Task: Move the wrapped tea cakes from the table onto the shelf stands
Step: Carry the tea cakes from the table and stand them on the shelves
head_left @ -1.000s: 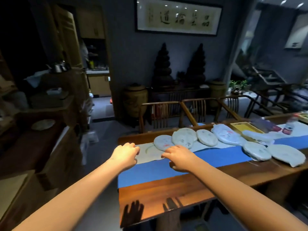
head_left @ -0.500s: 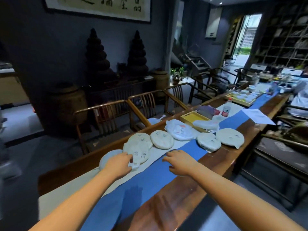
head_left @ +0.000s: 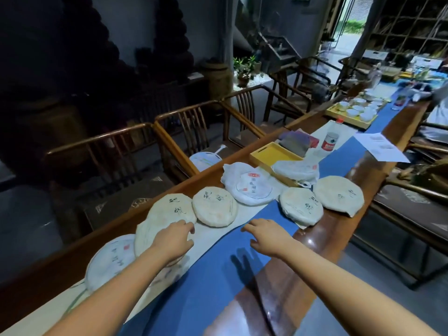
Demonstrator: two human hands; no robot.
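Note:
Several round tea cakes in white paper lie in a row on the long wooden table [head_left: 322, 236]. My left hand [head_left: 173, 241] rests with relaxed fingers over two overlapping cakes [head_left: 167, 212], next to a third cake [head_left: 111, 258] at the near left. My right hand [head_left: 265, 237] hovers open above the blue runner [head_left: 206, 287], holding nothing. Beyond my hands lie another cake [head_left: 214, 206], a loosely wrapped cake with a red stamp [head_left: 251, 187], and two more [head_left: 300, 206] [head_left: 339, 194] on the right. The shelves [head_left: 409, 27] stand at the far right.
A yellow tray [head_left: 269, 154] and a plastic bottle [head_left: 331, 139] sit past the cakes. Farther along are a tray of white cups [head_left: 351, 112] and a loose paper sheet [head_left: 380, 146]. Wooden armchairs [head_left: 169, 146] line the table's far side; a bench [head_left: 412, 207] stands on the right.
The view has swung right and closer along the table. My left hand has come to rest on the overlapping cakes; my right hand has moved forward over the runner.

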